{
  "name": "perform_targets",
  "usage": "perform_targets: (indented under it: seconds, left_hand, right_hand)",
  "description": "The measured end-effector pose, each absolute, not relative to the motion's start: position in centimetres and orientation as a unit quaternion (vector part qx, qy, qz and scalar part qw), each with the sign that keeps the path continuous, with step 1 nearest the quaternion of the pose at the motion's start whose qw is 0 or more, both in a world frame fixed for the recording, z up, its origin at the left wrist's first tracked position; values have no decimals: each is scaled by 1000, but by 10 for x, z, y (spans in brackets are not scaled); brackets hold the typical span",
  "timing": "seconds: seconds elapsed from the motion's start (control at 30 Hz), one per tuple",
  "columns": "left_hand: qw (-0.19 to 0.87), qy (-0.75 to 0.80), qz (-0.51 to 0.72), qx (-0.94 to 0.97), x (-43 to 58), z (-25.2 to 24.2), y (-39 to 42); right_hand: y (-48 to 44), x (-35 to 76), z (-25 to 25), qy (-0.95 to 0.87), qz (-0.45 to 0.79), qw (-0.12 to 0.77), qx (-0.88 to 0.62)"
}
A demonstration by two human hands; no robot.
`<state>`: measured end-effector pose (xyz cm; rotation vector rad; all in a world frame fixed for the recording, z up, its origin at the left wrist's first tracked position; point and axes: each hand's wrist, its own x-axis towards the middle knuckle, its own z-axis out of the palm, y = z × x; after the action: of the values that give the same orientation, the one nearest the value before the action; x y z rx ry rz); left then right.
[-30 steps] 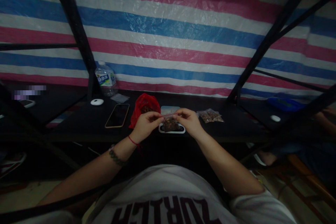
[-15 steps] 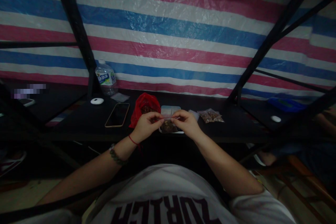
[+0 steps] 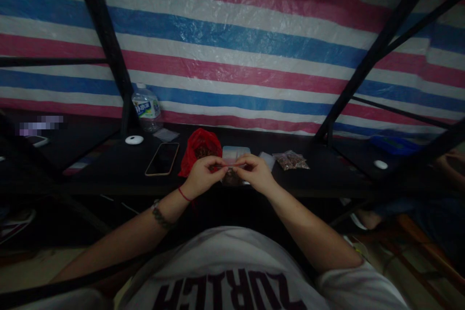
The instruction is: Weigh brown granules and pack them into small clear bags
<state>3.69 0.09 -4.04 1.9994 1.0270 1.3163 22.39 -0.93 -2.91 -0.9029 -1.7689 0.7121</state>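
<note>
Small plastic bag [image 3: 231,175] at frame centre looks light, soft and slippery; your left hand [image 3: 202,174] and right hand [image 3: 256,172] pinch its top strip between fingertips; grip there, gently.

On the counter [image 3: 109,170] a phone [image 3: 162,159] lies left of a plastic bag [image 3: 199,147], a water bottle [image 3: 146,112] behind it. Left hand [image 3: 201,174] and right hand [image 3: 256,172] meet on a pouch [image 3: 231,176] before the bag; packets [image 3: 290,160] lie to the right
</note>
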Motion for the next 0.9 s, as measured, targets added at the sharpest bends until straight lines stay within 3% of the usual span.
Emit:
perform_targets:
  seconds: [0.9]
  left_hand:
    - [201, 351, 438, 802, 34, -40, 2]
  right_hand:
    - [-8, 224, -30, -767, 238, 459, -380]
